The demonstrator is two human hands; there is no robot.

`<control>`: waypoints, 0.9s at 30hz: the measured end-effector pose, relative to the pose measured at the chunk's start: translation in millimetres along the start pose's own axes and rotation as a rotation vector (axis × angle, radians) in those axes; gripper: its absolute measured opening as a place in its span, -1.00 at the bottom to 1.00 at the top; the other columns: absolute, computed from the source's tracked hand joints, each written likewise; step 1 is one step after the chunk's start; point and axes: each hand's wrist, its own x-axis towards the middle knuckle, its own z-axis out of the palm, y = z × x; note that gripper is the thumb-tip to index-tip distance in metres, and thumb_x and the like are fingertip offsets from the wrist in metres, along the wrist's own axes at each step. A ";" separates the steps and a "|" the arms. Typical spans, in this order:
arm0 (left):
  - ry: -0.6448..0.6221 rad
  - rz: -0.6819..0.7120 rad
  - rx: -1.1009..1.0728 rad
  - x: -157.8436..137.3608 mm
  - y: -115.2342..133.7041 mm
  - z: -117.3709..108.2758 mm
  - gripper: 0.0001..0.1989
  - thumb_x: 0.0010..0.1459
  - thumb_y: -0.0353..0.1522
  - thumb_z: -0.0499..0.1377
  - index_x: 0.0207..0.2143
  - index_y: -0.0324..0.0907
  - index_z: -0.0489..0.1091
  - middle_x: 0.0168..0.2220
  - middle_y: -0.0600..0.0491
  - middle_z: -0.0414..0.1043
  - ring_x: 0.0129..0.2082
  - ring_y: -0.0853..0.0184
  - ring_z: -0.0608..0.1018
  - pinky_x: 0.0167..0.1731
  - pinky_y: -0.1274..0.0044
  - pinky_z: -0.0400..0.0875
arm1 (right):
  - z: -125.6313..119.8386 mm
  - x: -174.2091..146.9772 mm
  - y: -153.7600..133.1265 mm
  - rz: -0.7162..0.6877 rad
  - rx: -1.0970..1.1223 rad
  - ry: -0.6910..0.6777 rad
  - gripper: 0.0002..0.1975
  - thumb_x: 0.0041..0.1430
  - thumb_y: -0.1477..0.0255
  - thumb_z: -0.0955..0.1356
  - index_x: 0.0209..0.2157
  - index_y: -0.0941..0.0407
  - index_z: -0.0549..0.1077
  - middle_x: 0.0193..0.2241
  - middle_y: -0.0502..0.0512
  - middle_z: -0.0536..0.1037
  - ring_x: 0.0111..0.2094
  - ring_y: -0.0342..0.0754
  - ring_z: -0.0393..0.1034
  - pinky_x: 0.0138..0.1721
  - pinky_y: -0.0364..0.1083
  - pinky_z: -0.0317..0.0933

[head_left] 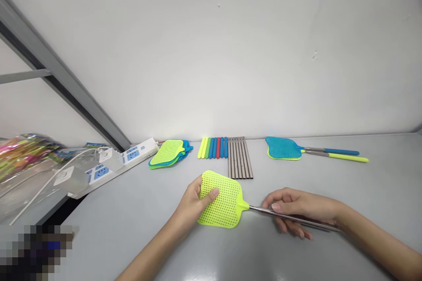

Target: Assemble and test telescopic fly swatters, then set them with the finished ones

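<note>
My left hand [195,199] grips the yellow mesh head [227,204] of a fly swatter, thumb on top and fingers underneath. A thin metal rod [296,218] runs right from the neck of that head, with no coloured sleeve showing on it. My right hand [296,208] is loosely closed round the rod, its thumb and index finger near the neck end and the other fingers below. Behind my hands lie several bare metal rods [240,158] side by side. Coloured handle sleeves [212,148] in yellow, green, blue and red lie in a row beside them.
A pile of swatter heads [167,153] lies at the back left. Two swatters with blue and yellow handles [346,156] rest at the back right. A white power strip [115,169] with plugs and cables borders the left side, near shiny plastic packaging [29,158]. A white wall [231,52] rises behind.
</note>
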 end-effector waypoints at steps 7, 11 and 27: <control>0.107 -0.032 -0.086 1.4 3.3 -15.2 -0.59 -0.09 -0.27 0.21 -0.16 -0.21 0.28 -0.25 -0.07 0.46 -0.31 0.22 0.51 -0.33 0.46 0.37 | -31.8 -13.0 -4.3 -0.017 0.058 -0.007 -0.63 0.03 0.42 0.32 -0.08 0.20 0.32 -0.37 0.15 0.46 -0.59 -0.26 0.32 -0.56 -0.24 0.22; 0.099 -0.063 -0.120 -1.5 7.9 -15.5 -0.61 -0.06 -0.21 0.18 -0.19 -0.23 0.32 -0.30 -0.07 0.48 -0.34 0.21 0.52 -0.34 0.42 0.38 | -40.6 -15.2 -2.3 -0.047 0.116 0.051 -0.69 0.04 0.45 0.31 -0.14 0.22 0.38 -0.45 0.12 0.47 -0.64 -0.29 0.29 -0.57 -0.24 0.18; 0.323 -0.047 0.009 -14.0 10.3 2.7 -0.57 -0.09 -0.15 0.16 -0.21 -0.24 0.31 -0.34 -0.06 0.49 -0.44 0.19 0.53 -0.49 0.47 0.42 | -35.8 -12.8 0.1 -0.117 0.078 0.129 -0.72 0.04 0.44 0.30 -0.19 0.25 0.42 -0.41 0.23 0.52 -0.68 -0.24 0.30 -0.66 -0.22 0.16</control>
